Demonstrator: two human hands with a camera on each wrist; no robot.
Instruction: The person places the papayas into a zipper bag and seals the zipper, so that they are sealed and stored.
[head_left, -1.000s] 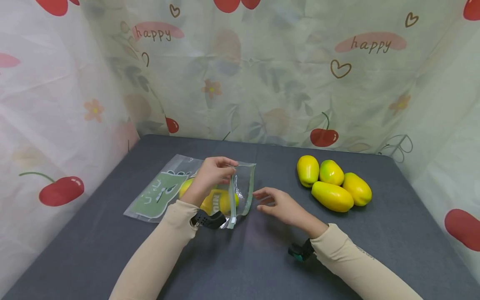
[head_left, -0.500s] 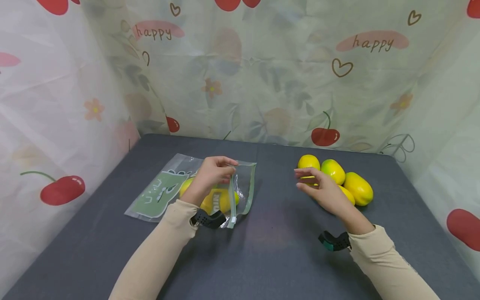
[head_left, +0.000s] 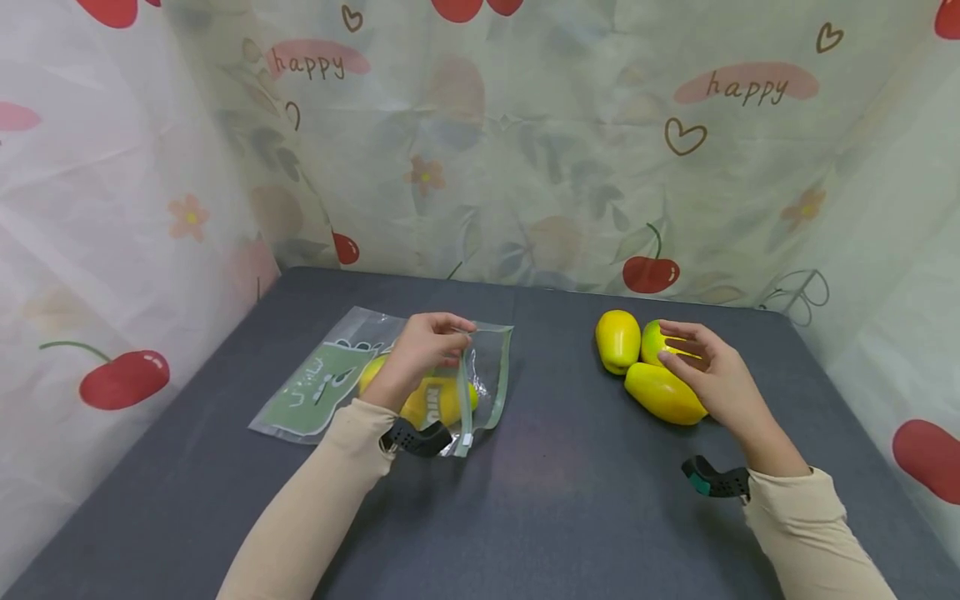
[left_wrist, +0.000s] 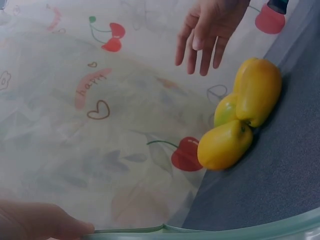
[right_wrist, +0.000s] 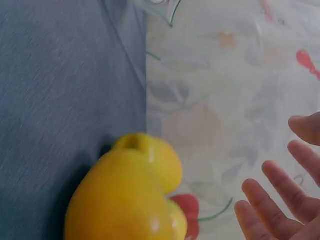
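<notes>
My left hand (head_left: 422, 354) pinches the upper edge of a clear zip bag (head_left: 491, 367) with a green printed animal face. Yellow mangoes (head_left: 442, 402) lie inside the bag, partly behind my wrist. In the left wrist view, the thumb (left_wrist: 45, 222) sits at the bag's green-edged mouth (left_wrist: 260, 230). My right hand (head_left: 720, 383) hovers over a group of loose yellow mangoes, fingers spread and holding nothing. A front mango (head_left: 663, 393), a back-left mango (head_left: 618, 342) and a greenish one (head_left: 654, 340) show; the rightmost is hidden behind the hand. A mango (right_wrist: 120, 200) also looms in the right wrist view.
A dark grey cloth covers the table (head_left: 540, 508). Patterned curtains (head_left: 517, 167) with cherries and "happy" lettering hang behind it and along both sides. Black straps (head_left: 716, 477) circle both wrists.
My right hand has moved from beside the bag's mouth rightward to above the loose mangoes. My left hand and the bag have stayed in place.
</notes>
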